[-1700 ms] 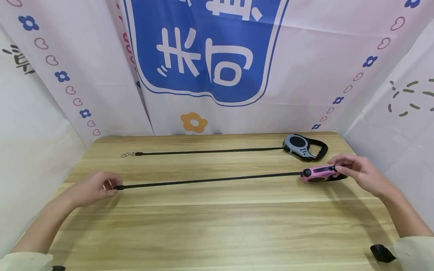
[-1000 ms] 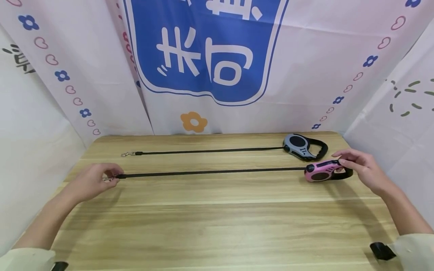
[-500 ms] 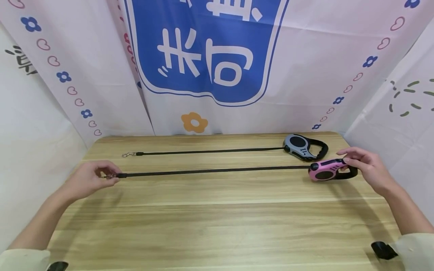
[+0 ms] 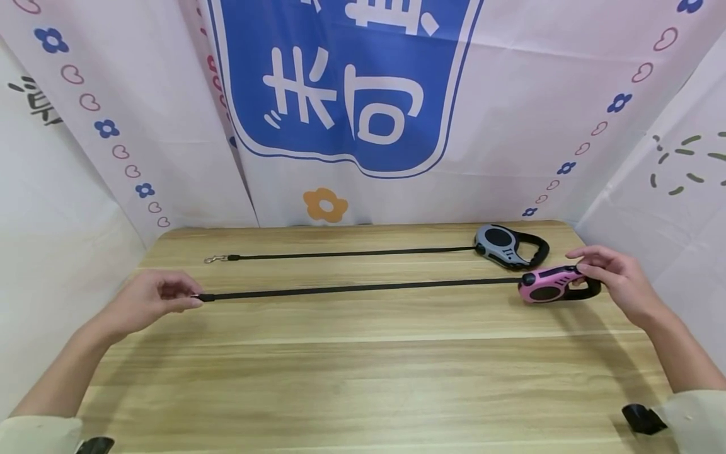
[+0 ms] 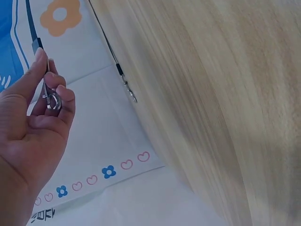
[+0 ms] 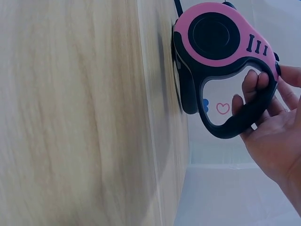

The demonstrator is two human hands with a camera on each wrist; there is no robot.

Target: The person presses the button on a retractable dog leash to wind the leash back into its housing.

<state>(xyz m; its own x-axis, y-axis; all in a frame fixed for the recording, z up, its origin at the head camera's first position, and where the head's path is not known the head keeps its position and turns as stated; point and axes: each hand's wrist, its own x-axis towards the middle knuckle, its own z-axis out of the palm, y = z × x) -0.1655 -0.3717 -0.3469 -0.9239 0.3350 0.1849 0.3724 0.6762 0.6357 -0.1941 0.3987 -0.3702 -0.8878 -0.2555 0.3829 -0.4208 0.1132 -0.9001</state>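
A pink and black retractable dog leash (image 4: 547, 285) is in my right hand (image 4: 618, 280), whose fingers curl through its black handle in the right wrist view. Its black strap runs taut leftward to my left hand (image 4: 155, 299). There the thumb and fingers pinch the strap end, and the metal clip (image 5: 52, 100) lies against the curled fingers in the left wrist view. Behind it, a grey and black retractable leash (image 4: 495, 244) lies on the table with its strap (image 4: 351, 253) drawn out to the left, ending in a metal clip (image 4: 215, 259).
The wood-grain table (image 4: 363, 384) ends at a white printed curtain (image 4: 397, 198) along the back. Similar cloth stands at the left and right sides. Pale sleeves (image 4: 697, 416) with black wrist devices (image 4: 643, 419) show at the lower corners.
The pink leash has moved away from me and slightly right, its strap now nearly parallel to the grey leash's strap. Both hands moved with it; the left hand's fingers shifted around the clip.
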